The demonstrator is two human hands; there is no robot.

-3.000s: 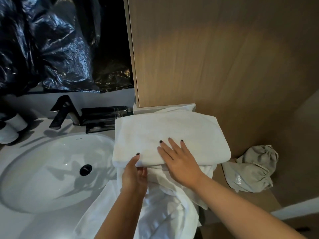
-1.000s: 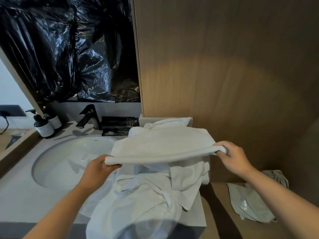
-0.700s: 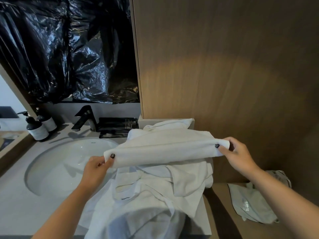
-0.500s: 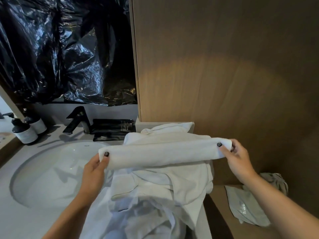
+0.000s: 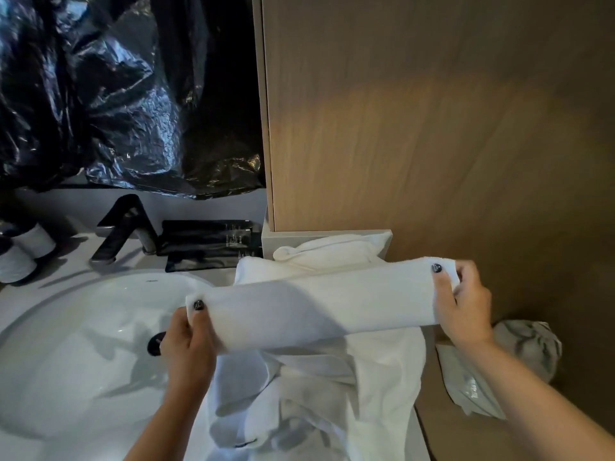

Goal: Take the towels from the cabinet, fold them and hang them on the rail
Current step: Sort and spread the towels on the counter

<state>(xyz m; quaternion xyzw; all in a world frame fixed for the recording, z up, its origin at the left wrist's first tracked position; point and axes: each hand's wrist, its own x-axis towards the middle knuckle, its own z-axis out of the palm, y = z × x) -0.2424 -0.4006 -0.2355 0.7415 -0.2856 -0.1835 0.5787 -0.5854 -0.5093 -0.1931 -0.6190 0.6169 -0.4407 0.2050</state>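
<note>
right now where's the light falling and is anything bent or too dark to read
Head view: a warm pool of light sits on the wood panel, its corners dimmer; the folded towel carries a soft shadow near its left end; the black plastic sheet shows scattered glints; the panel's edge leans with wide-angle distortion; the dark packets stay unreadable.

A white sink [image 5: 83, 327] with a dark drain [image 5: 153, 344] fills the lower left. Behind it stand a black tap [image 5: 124, 224] and a black tray [image 5: 206, 241], with two bottles [image 5: 23, 251] at the far left. Black plastic sheeting [image 5: 116, 94] hangs above. A wooden panel [image 5: 432, 128] rises on the right, a grey bag [image 5: 519, 357] at its foot.
</note>
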